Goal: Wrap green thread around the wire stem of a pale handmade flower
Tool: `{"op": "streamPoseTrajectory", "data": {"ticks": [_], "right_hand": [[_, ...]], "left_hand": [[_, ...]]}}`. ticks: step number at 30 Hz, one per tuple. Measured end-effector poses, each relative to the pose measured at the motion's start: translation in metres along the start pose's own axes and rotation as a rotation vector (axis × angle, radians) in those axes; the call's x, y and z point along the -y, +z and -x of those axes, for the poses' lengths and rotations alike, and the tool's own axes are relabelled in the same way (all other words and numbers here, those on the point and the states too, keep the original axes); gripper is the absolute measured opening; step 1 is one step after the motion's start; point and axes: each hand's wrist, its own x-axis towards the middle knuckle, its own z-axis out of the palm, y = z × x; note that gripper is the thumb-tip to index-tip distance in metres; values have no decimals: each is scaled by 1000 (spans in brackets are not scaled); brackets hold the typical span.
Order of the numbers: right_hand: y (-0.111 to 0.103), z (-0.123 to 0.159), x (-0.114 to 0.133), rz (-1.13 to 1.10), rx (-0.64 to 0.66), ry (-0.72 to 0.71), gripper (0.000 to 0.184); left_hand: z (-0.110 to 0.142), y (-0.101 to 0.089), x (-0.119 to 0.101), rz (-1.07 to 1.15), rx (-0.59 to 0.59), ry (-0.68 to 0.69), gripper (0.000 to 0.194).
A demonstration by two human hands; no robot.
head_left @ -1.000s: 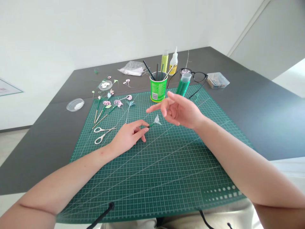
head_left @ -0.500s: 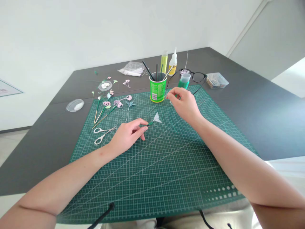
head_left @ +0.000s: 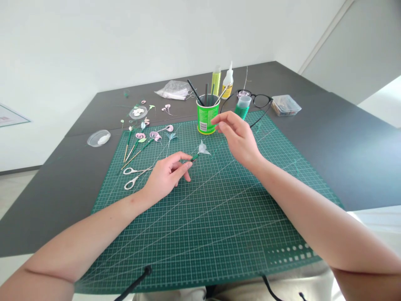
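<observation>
My left hand [head_left: 169, 173] is closed over the cutting mat, thumb and forefinger pinching the green-wrapped stem of a small craft flower [head_left: 203, 147]. The flower's pale bluish-white petals point away from me, tilted up. My right hand [head_left: 239, 138] hovers to the right of the flower, before the green cup [head_left: 207, 117]. Its thumb and fingertips are drawn together; whatever lies between them is too fine to make out. Left of my left hand lie white-handled scissors [head_left: 131, 183]. Finished-looking pink flowers on sticks [head_left: 155, 136] and a blue flower [head_left: 171, 136] rest farther back.
The green cutting mat [head_left: 200, 234] covers the near table. Behind it stand a glue bottle [head_left: 228, 83], a yellow-green tube [head_left: 216, 81] and a green tube [head_left: 243, 107]. Eyeglasses [head_left: 261, 100] and a clear box [head_left: 285, 105] sit right; shallow dishes [head_left: 90, 139] and a plastic bag [head_left: 175, 90] lie left and back.
My left hand has shifted slightly left and back, and the flower has turned more upward. My right hand has moved a little left, its fingers now more stretched out.
</observation>
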Motion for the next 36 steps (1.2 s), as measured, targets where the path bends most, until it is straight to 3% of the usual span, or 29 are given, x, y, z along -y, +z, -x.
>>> {"op": "streamPoseTrajectory", "data": {"ticks": [3, 5, 7, 10, 12, 14, 18, 20, 24, 29, 33, 36], "right_hand": [[1, 0, 2, -166, 113, 239, 30], [0, 3, 8, -250, 332, 476, 38], [-1, 6, 15, -344, 642, 652, 41], [-2, 11, 22, -456, 1048, 726, 45], [-2, 11, 21, -424, 1182, 694, 40], [-3, 7, 18, -293, 1124, 643, 41], [-10, -5, 12, 365, 605, 511, 50], [-15, -10, 11, 593, 447, 454, 51], [-25, -14, 12, 876, 360, 439, 42], [-28, -10, 14, 1255, 363, 461, 29], [-26, -6, 11, 1244, 322, 379, 33], [-22, -3, 8, 1060, 230, 151, 30]], "left_hand": [[0, 0, 0, 42, -75, 23, 28], [0, -1, 1, 65, -144, 42, 27], [-1, -1, 3, 84, -202, 67, 26], [-3, -2, 4, 105, -254, 104, 25], [-4, -2, 4, 114, -274, 114, 24], [-4, -2, 3, 124, -292, 122, 25], [-3, -2, 5, 168, -379, 199, 22], [-3, -3, 7, 196, -430, 264, 21], [-3, -3, 10, 228, -491, 350, 21], [-1, -1, 6, 218, -448, 373, 22], [2, 0, 0, 209, -431, 281, 24], [4, 1, -3, 199, -413, 185, 28]]}}
